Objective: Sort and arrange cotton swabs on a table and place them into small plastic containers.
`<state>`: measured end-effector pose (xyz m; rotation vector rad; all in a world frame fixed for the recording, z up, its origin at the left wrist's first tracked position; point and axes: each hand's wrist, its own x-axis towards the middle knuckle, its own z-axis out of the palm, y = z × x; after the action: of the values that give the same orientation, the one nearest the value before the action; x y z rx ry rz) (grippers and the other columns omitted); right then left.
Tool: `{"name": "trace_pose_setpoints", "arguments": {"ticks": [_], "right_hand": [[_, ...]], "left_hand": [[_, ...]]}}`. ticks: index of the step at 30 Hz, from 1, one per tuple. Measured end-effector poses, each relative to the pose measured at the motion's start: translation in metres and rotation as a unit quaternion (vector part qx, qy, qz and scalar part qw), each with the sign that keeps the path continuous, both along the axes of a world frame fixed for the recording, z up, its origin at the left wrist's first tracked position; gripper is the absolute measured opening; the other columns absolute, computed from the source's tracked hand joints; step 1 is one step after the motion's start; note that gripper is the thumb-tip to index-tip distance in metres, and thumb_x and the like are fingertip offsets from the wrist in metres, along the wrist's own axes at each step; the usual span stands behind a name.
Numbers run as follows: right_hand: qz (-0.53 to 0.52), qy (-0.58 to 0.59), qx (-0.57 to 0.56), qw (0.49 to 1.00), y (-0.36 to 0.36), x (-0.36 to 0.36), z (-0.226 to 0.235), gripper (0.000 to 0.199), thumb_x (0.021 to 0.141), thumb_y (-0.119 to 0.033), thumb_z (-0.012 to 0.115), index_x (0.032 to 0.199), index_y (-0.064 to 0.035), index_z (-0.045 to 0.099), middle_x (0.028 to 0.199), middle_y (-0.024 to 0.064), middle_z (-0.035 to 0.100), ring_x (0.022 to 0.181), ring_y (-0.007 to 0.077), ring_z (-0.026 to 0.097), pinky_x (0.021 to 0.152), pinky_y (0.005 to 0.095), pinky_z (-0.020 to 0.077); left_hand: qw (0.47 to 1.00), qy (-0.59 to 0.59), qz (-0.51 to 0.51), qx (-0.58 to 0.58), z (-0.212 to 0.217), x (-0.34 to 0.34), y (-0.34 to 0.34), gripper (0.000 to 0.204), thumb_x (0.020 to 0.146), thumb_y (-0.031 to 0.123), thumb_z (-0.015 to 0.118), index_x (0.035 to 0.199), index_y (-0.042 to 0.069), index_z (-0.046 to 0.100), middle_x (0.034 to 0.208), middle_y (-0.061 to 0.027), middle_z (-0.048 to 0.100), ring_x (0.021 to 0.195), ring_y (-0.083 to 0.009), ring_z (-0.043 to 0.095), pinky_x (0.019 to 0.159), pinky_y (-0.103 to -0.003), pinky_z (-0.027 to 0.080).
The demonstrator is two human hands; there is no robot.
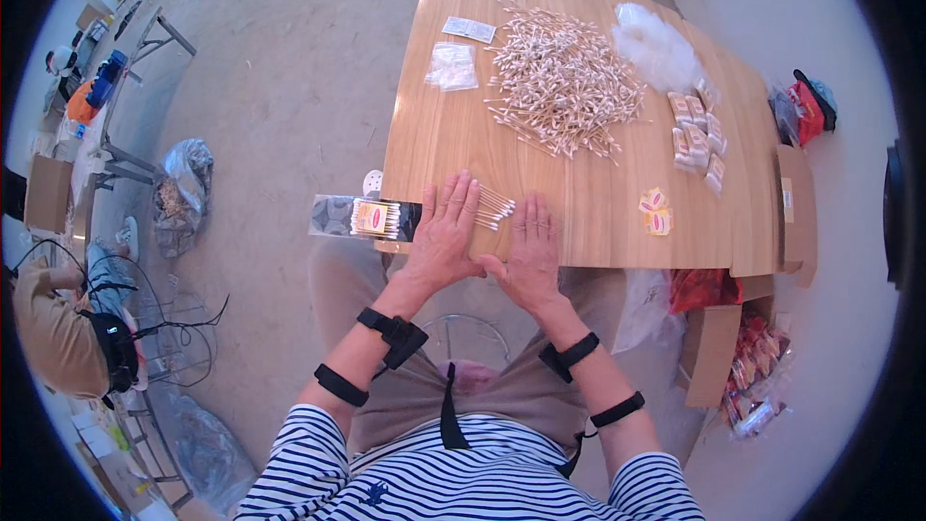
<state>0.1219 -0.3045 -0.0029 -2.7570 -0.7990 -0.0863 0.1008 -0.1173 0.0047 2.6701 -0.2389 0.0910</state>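
Wooden swabs point(494, 206) under flat left hand point(446, 228)

A small bundle of wooden-stemmed cotton swabs point(494, 206) lay flat on the table's point(579, 222) near edge, white tips fanning rightward, partly covered by the left hand's point(446, 232) fingers.
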Motion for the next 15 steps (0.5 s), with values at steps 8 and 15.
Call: {"name": "trace_pose_setpoints", "arguments": {"ticks": [8,15], "right_hand": [[0.011,-0.006,0.027,1.0,0.015,0.005,-0.001,0.108,0.078,-0.056,0.074,0.149,0.0125,0.031,0.157,0.0313,0.03,0.152,0.0423,0.021,0.122,0.0558,0.0184],[0.032,0.014,0.032,0.999,0.021,0.007,0.006,0.096,0.083,-0.043,0.074,0.151,0.0087,0.031,0.16,0.0276,0.028,0.153,0.0399,0.02,0.123,0.0562,0.0179]], "left_hand": [[0.997,-0.064,-0.005,-0.037,-0.008,-0.001,0.001,0.118,0.057,0.036,0.087,0.153,-0.005,0.032,0.16,-0.0237,0.032,0.152,-0.0372,0.027,0.123,-0.056,0.017],[0.998,-0.037,-0.045,-0.015,0.003,0.004,0.002,0.119,0.053,0.03,0.087,0.154,-0.001,0.033,0.161,-0.0201,0.032,0.153,-0.0339,0.026,0.125,-0.056,0.015]]}}
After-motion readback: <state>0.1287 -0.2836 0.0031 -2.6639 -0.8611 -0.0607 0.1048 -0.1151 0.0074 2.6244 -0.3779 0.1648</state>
